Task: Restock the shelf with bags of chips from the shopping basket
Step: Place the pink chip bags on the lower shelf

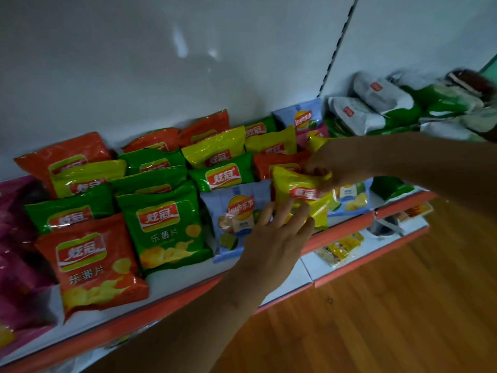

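Both hands work the yellow chip bag point(301, 195) at the shelf's red front edge point(347, 230): the right hand point(328, 168) is pinched shut on its crimped top seam, the left hand point(279, 232) presses spread, open fingers against its lower face. Glossy, air-puffed film looks light, slippery and crushable, so seams seem the safest hold; just left leans a pale blue bag point(236, 219).

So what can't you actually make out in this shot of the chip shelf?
- Shopping basket: out of the head view, so what is left to stock is unknown.
- Yellow bag: partly covered by the right hand on top and the left hand below.
- Purple packets: cut off by the left edge.
- Dark item at top right: motion-blurred.
- Lower shelf goods: too small to identify.
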`<state>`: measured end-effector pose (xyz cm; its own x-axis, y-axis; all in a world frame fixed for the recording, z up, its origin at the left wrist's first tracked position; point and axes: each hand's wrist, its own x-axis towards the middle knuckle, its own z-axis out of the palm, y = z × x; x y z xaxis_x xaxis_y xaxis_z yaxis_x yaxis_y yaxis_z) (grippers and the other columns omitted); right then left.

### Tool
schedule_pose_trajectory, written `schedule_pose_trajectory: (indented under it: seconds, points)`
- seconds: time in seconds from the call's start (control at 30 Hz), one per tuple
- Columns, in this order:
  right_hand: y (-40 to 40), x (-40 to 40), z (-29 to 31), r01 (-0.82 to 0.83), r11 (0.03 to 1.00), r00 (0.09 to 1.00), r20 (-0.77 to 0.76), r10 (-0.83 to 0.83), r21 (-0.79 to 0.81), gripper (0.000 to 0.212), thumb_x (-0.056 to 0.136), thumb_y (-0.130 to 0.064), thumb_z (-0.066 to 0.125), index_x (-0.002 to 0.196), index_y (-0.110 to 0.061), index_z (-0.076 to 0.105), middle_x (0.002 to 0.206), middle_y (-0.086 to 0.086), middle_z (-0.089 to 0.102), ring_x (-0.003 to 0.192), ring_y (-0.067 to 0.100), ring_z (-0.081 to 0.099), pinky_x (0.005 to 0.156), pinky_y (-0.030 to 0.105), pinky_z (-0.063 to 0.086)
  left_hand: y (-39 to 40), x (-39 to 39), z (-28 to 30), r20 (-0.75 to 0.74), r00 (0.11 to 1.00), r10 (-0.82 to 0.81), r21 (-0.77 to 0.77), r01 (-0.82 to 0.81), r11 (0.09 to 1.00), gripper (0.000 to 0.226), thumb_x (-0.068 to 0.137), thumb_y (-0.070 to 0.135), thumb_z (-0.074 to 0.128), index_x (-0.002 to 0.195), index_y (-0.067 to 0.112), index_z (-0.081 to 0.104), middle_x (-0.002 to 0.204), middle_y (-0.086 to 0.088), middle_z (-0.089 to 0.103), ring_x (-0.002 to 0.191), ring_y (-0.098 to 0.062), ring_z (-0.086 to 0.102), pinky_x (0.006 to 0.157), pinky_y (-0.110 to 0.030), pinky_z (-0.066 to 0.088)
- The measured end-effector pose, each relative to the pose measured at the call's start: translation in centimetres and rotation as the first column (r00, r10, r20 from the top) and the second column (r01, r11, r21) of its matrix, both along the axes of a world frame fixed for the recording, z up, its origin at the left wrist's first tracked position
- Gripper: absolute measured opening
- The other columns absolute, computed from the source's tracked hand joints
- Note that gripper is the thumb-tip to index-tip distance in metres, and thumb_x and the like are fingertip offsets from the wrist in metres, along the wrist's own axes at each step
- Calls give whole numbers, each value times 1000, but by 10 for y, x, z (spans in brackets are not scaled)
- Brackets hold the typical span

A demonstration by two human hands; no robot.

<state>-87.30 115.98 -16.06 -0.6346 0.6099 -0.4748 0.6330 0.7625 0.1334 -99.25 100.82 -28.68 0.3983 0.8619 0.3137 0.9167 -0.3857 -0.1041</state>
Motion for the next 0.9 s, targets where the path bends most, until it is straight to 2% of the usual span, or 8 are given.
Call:
schedule_pose_trajectory:
  seconds: [0.13, 0.2, 0.3, 0.43, 0.5, 0.7, 0.83, 0.9]
  points:
    - [-2, 3, -17, -94, 989, 985, -132, 108, 111, 44, 88, -45, 59, 127, -25, 57, 123, 1, 62, 113, 23, 58, 90, 41, 50, 6, 1, -2, -10, 998, 66, -52, -67, 996, 55, 75, 37, 74, 125, 20, 58, 138, -7, 52, 130, -32, 44, 101, -43, 31]
    - [-5, 13, -16, -106, 979, 934, -320, 157, 172, 45, 89, -51, 54, 124, -24, 59, 119, 0, 64, 108, 21, 60, 86, 42, 52, 7, 4, 1, 16, 997, 77, -57, -76, 996, 53, 78, 40, 69, 126, 20, 57, 136, -8, 53, 129, -32, 44, 100, -43, 34]
    - [11, 53, -2, 113, 975, 846, -533, 7, 193, 44, 89, -51, 56, 124, -25, 59, 120, 1, 64, 109, 23, 61, 87, 43, 52, 10, 16, 5, 87, 996, 25, -29, -23, 999, 52, 82, 41, 61, 129, 19, 55, 136, -9, 52, 128, -31, 44, 101, -44, 38]
    - [25, 99, -8, 281, 948, 943, -226, -243, 153, 91, 68, -67, 69, 142, -25, 36, 133, 8, 50, 116, 31, 54, 94, 45, 48, 26, 44, 1, 60, 993, -104, -52, 107, 993, 55, 85, 41, 60, 134, 18, 53, 146, -11, 46, 138, -32, 38, 112, -49, 31]
    - [21, 107, -25, 357, 926, 929, -150, -339, 120, 95, 68, -59, 76, 143, -20, 33, 134, 11, 48, 115, 32, 55, 93, 41, 49, 35, 59, -4, 8, 996, -94, -107, 94, 990, 58, 87, 44, 57, 137, 16, 50, 149, -12, 43, 142, -34, 32, 117, -52, 23]
    - [22, 99, -51, 386, 903, 892, -327, -313, 188, 72, 75, -36, 78, 133, -13, 43, 123, 16, 50, 111, 37, 53, 86, 45, 49, 51, 84, -7, -75, 995, -64, -157, 51, 986, 59, 92, 52, 48, 137, 14, 53, 150, -14, 43, 140, -36, 35, 119, -53, 15]
    - [6, 105, -53, 507, 835, 827, -394, -402, 213, 79, 78, -31, 74, 143, -10, 35, 138, 18, 42, 123, 40, 44, 96, 50, 45, 38, 82, 8, 1, 994, -110, -145, 109, 983, 56, 92, 49, 48, 136, 15, 54, 147, -13, 47, 139, -32, 39, 118, -52, 22]
    - [-15, 108, -44, 585, 782, 741, -533, -409, 213, 77, 81, -27, 71, 145, -6, 34, 142, 20, 40, 127, 41, 41, 100, 49, 43, 24, 68, 24, 76, 994, -84, -86, 90, 992, 56, 91, 44, 48, 138, 14, 51, 144, -11, 50, 136, -28, 43, 116, -50, 26]
